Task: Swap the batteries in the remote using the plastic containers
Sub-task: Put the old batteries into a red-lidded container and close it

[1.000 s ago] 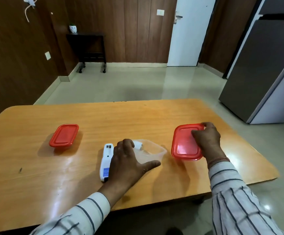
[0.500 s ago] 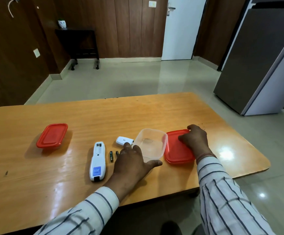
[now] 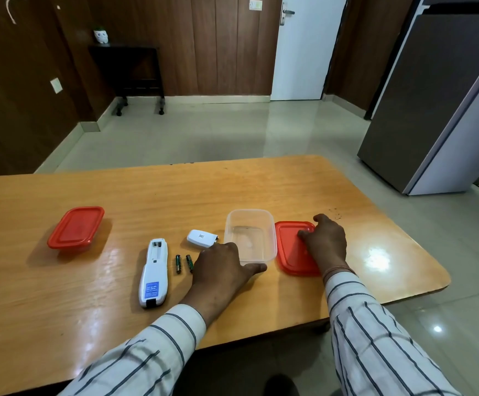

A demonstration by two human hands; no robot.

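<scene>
- While both hands sit low over the wooden table [image 3: 232, 184], the white remote [image 3: 153, 274] lies face down on it, left of centre and towards the near edge.
- Its long axis runs from near to far, leaning slightly right at the far end. The open battery bay points away from the person and the blue label sits at the near end.
- Two small batteries [image 3: 178, 264] lie just right of the remote, side by side but apart. They are roughly parallel to it, and the right one is slightly slanted.
- The white battery cover [image 3: 202, 238] lies beyond them, with its long axis running mostly left to right.
- A clear plastic container [image 3: 250, 235] stands upright and lidless just right of the cover.
- The left hand [image 3: 221, 268] rests palm down at the container's near-left corner, with the thumb stretched along the near wall. The fingers bend forward and their tips are hidden, so I cannot tell whether they clasp anything.
- A red lid [image 3: 294, 250] lies flat just right of the clear container.
- The right hand [image 3: 325, 241] rests on top of this lid. Its fingers are loosely spread with the tips on the surface, and the thumb is at the far edge, not clenched.
- A second container with a red lid [image 3: 76, 227] sits closed, well apart at the left.
- Beyond the table stand a grey refrigerator [image 3: 438, 104] and a white door [image 3: 304, 52].
</scene>
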